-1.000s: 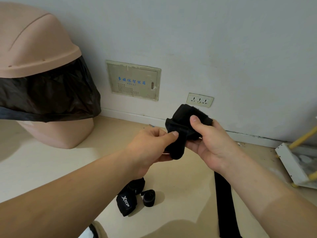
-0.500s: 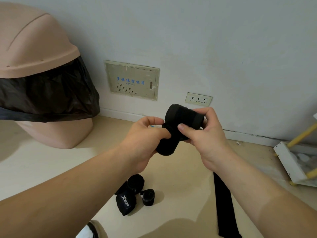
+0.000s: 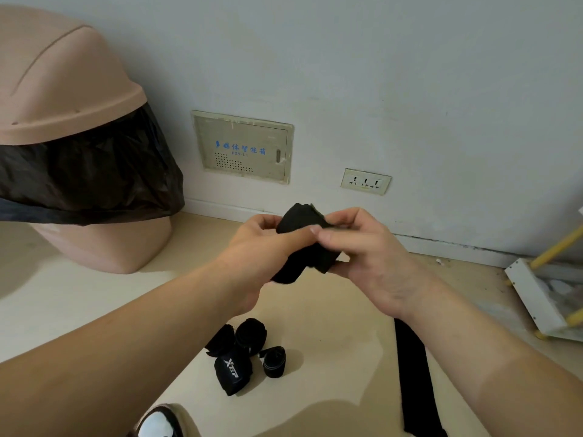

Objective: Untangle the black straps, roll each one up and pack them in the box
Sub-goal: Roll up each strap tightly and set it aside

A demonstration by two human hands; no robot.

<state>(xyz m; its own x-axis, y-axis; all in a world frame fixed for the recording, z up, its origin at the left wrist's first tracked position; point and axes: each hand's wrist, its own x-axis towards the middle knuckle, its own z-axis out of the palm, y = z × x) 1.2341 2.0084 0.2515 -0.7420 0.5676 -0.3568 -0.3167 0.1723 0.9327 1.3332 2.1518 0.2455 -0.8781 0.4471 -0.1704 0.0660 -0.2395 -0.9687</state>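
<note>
**Both hands on a half-rolled strap**

The left hand (image 3: 262,247) and right hand (image 3: 369,257) both clench the strap (image 3: 303,244), a black wad held in the air between them, above the floor (image 3: 340,326). A loose tail (image 3: 413,373) hangs from under the right wrist and runs down out of view (the arm hides where it joins). Below the hands, rolled straps (image 3: 246,354) lie clustered on the floor, one with white lettering. A tan bin (image 3: 63,105) stands at the left.

head view; looks forward and down; faces wall (image 3: 410,74); low over floor (image 3: 340,313)
</note>
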